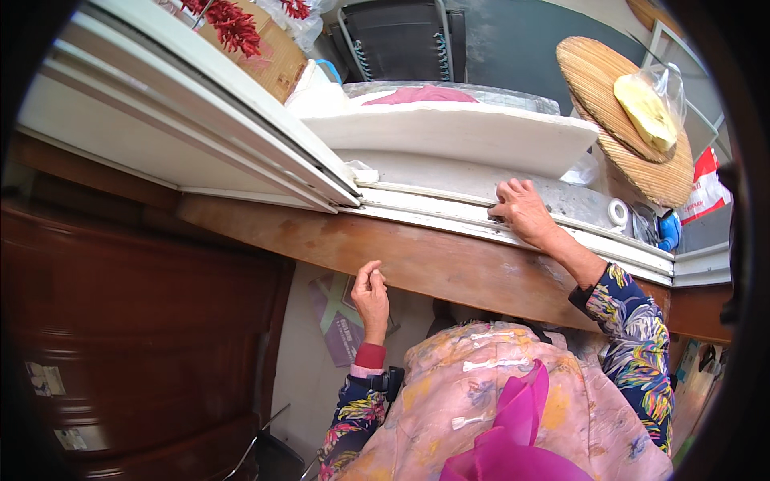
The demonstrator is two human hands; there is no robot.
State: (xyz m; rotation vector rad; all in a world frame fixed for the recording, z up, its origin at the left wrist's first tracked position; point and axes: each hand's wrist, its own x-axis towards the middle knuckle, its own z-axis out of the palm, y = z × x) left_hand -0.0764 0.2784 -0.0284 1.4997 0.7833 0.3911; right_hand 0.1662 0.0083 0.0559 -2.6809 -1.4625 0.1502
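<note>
My right hand (521, 210) lies on the white window track (449, 212) above the brown wooden sill (417, 260), fingers bent and pressed on the rail; whether it holds anything small I cannot tell. My left hand (370, 295) hovers below the sill's front edge, fingertips pinched together as if on something tiny that I cannot make out. Both forearms wear dark floral sleeves, and a pink patterned apron (497, 401) covers my front.
A white sliding window frame (184, 120) runs across the upper left. Beyond the track sit a white foam slab (457, 136), a round woven tray (626, 120) with a plastic bag, a tape roll (618, 212) and red dried chillies (233, 28). A dark wooden cabinet (136, 337) stands at left.
</note>
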